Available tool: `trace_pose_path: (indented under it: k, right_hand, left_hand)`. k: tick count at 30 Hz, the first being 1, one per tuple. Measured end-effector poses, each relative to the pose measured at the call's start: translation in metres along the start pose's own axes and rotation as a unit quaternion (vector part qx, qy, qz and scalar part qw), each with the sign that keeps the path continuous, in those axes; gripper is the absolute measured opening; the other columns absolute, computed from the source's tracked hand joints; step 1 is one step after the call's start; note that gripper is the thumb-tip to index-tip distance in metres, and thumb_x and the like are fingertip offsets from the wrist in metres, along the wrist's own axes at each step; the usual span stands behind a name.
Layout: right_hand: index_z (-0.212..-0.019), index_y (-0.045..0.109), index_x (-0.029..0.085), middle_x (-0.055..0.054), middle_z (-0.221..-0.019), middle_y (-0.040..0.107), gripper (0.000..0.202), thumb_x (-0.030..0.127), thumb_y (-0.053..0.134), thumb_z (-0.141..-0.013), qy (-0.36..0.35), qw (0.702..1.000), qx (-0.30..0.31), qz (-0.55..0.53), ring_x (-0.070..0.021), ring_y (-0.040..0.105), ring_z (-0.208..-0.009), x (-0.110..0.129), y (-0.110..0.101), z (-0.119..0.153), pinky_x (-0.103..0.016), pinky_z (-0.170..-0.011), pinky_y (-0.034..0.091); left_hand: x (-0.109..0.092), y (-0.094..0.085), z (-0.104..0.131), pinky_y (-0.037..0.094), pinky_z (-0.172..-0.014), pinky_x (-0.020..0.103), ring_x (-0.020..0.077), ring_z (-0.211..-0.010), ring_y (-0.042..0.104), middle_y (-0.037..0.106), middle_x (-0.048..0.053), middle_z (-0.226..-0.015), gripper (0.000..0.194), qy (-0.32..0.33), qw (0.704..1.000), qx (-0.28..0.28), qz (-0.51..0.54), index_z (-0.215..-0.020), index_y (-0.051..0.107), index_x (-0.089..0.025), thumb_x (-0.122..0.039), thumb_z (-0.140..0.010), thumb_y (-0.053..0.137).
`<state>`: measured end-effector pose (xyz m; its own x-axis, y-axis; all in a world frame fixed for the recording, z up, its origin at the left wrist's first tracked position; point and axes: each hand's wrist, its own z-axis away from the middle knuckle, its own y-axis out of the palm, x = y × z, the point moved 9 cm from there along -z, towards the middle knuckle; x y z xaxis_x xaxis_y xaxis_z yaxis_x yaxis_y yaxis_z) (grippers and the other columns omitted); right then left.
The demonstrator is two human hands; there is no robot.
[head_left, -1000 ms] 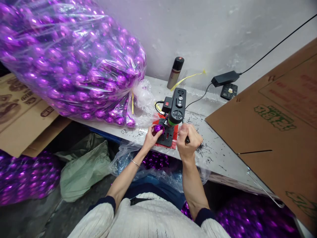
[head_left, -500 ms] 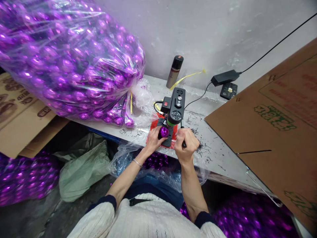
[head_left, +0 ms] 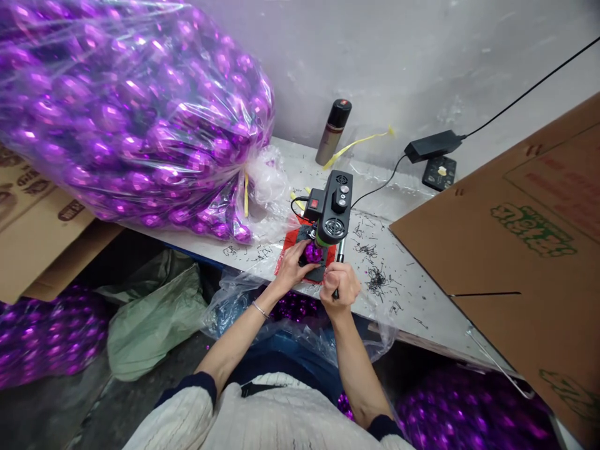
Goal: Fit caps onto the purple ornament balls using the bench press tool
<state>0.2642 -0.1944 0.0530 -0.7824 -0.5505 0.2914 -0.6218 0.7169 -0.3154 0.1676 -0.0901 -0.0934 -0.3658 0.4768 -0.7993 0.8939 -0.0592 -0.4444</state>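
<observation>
On the worktable stands a small black bench press [head_left: 335, 206] with a red switch and round vents on its top. My left hand [head_left: 293, 265] holds a shiny purple bauble [head_left: 313, 252] between thumb and fingers, under the head of the press. My right hand [head_left: 341, 284] is wrapped round the lever handle [head_left: 335, 294] at the right of the press. Beneath the press lies a red sheet [head_left: 291, 239]. The exact contact between press head and bauble is hidden from above.
A large clear bag of purple baubles [head_left: 140, 125] fills the table's left. Behind the press stand a spray can [head_left: 334, 131] and a black power adapter [head_left: 434, 147]. A cardboard box [head_left: 515, 250] stands at right. Black scraps [head_left: 376, 279] litter the table [head_left: 412, 306].
My right hand has drawn the lever handle down and toward me, and slightly left. My left hand keeps the bauble under the press head. The view has shifted a little.
</observation>
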Motion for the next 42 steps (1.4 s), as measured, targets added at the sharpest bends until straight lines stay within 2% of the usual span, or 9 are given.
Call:
trace_pose_path:
  k: [14,28,33,35,37,39,42]
  right_hand:
    - [-0.074,0.042,0.023,0.000,-0.066,0.053,0.025,0.022,0.036,-0.099,0.003,1.000,-0.028,0.001,-0.0116,0.048,-0.057,-0.008,0.006,0.016,-0.027,-0.055,0.040]
    - [-0.075,0.043,0.023,0.000,-0.066,0.053,0.026,0.020,0.034,-0.100,-0.030,0.999,-0.038,0.005,-0.0116,0.049,-0.061,-0.008,0.008,0.016,-0.025,-0.058,0.040]
    - [-0.073,0.043,0.023,-0.001,-0.066,0.055,0.026,0.020,0.037,-0.099,-0.070,0.997,-0.032,0.026,-0.0115,0.049,-0.059,-0.003,0.012,0.022,-0.026,-0.057,0.040]
    - [-0.073,0.044,0.023,0.000,-0.066,0.055,0.027,0.019,0.036,-0.098,-0.046,0.998,-0.039,0.021,-0.0117,0.050,-0.059,-0.004,0.010,0.017,-0.027,-0.057,0.040]
    - [-0.073,0.047,0.022,0.000,-0.065,0.054,0.027,0.017,0.036,-0.098,0.013,0.998,-0.053,0.003,-0.0119,0.051,-0.061,-0.009,0.004,0.005,-0.028,-0.059,0.040]
    - [-0.072,0.048,0.022,0.000,-0.065,0.053,0.028,0.019,0.039,-0.098,0.075,0.996,-0.055,-0.010,-0.0117,0.051,-0.061,-0.012,-0.002,-0.009,-0.028,-0.060,0.040]
    - [-0.069,0.048,0.021,0.002,-0.064,0.050,0.030,0.023,0.042,-0.099,0.123,0.992,-0.031,-0.021,-0.0105,0.047,-0.060,-0.012,-0.005,-0.026,-0.028,-0.060,0.038]
  left_hand:
    - [0.001,0.000,0.002,0.048,-0.105,0.049,0.0313,-0.125,0.060,0.064,0.015,-0.132,0.061,0.003,1.000,-0.013,-0.007,-0.137,0.054,-0.022,-0.043,-0.084,0.074]
    - [-0.001,0.001,-0.002,0.047,-0.106,0.047,0.0302,-0.126,0.059,0.062,0.017,-0.134,0.058,0.022,1.000,-0.008,0.012,-0.136,0.052,-0.018,-0.037,-0.085,0.072]
    - [-0.002,0.000,-0.003,0.047,-0.105,0.048,0.0301,-0.125,0.060,0.063,0.018,-0.133,0.055,0.026,1.000,-0.011,0.005,-0.135,0.053,-0.016,-0.035,-0.086,0.071]
    - [-0.002,0.002,-0.006,0.047,-0.106,0.048,0.0303,-0.126,0.059,0.063,0.018,-0.133,0.057,0.024,1.000,-0.006,0.005,-0.135,0.053,-0.016,-0.035,-0.085,0.072]
    - [-0.002,0.002,-0.009,0.046,-0.107,0.049,0.0309,-0.126,0.059,0.063,0.017,-0.133,0.060,0.016,1.000,-0.004,0.009,-0.135,0.053,-0.017,-0.037,-0.083,0.075]
    - [-0.004,-0.004,-0.008,0.047,-0.107,0.049,0.0310,-0.126,0.059,0.062,0.016,-0.133,0.064,0.003,1.000,-0.025,0.013,-0.136,0.052,-0.018,-0.039,-0.081,0.077]
    - [-0.016,-0.019,0.016,0.046,-0.109,0.049,0.0307,-0.128,0.058,0.061,0.016,-0.134,0.069,0.016,0.998,-0.055,0.004,-0.140,0.049,-0.020,-0.043,-0.081,0.077]
